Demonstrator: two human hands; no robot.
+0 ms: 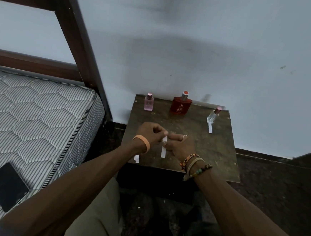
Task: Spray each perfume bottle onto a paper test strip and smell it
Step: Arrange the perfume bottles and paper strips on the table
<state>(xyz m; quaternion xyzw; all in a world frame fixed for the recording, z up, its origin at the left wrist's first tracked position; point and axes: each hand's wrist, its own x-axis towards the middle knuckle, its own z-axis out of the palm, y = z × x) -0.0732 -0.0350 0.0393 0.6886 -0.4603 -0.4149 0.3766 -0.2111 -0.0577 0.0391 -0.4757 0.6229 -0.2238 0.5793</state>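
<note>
On my left lies the striped mattress, a dark phone flat on it. Ahead, against the wall, stands the small brown surface. Along its far edge three perfumes stand upright and well apart: the red bottle in the middle, the pink bottle to the left, and the clear bottle to the right.

Both of my grips meet over the middle of the surface, short of the bottles. My left grip pinches the top of the held strip, and my right grip pinches it just below, so the paper hangs down between them. A second strip lies just in front of the clear bottle; a third strip sits at the front left corner, seemingly overhanging the edge.

As I judge it, nothing can be sprayed until one grip lets go for a bottle. The light paper, held by one pinch, could then twist away from the nozzle or slip. A careless reach might tip a narrow bottle, and my forearm could brush the corner strip onto the floor.
</note>
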